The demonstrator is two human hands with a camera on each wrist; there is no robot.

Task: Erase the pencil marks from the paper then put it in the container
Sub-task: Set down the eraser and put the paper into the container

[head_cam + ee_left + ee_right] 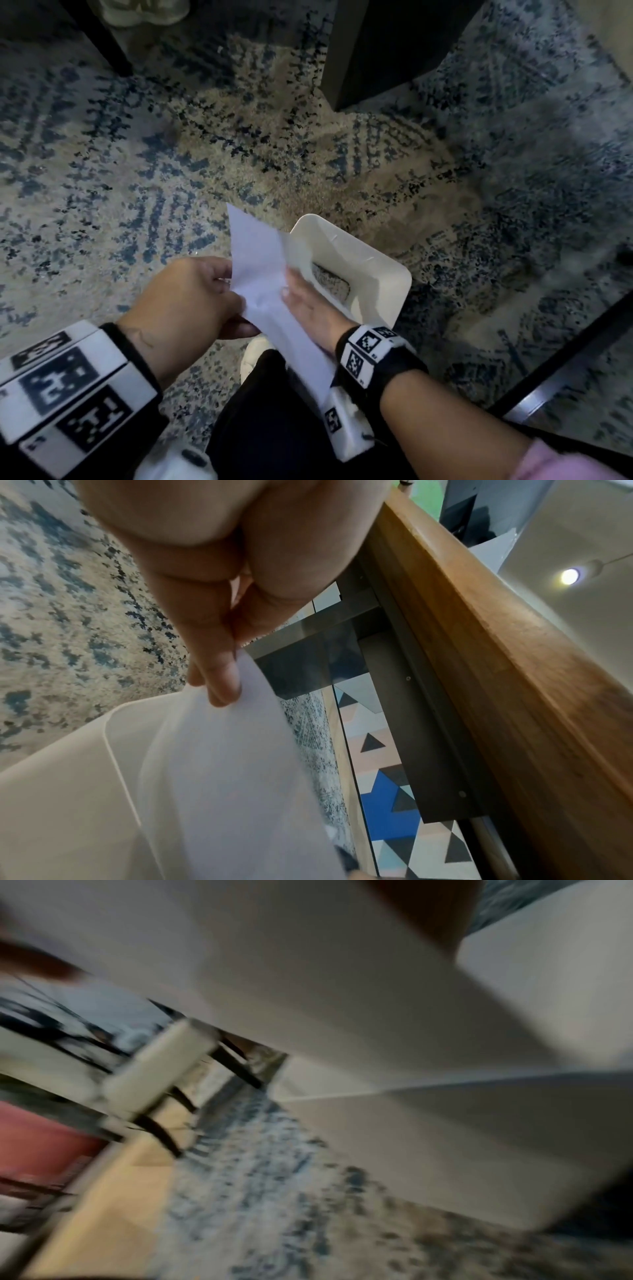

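**Holding the folded paper over the container**

Gripping the paper (260, 270) with both hands, you kept it above the rug (137, 154), its upper corner pointing toward 12 o'clock and its lower end running down toward 5 o'clock across your lap. Your left hand (191, 298) pinched the sheet's left edge; in the left wrist view its fingers (222, 680) were pressed together against the paper (232, 777), thumb on the other side. Your right hand (308, 308) lay at the sheet's right edge with its thumb on top of the paper; the other fingers were hidden beneath it, so how they curled could not be told. The right wrist view was blurred, showing only pale sheet and white plastic.

The white container (373, 263) stood on the rug just at 3 o'clock of the paper, open side up, its near-left rim partly covered by the sheet. The paper was not yet inside it. No pencil marks could be made out on the visible face. A dark furniture leg (370, 51) stood at 12 o'clock.
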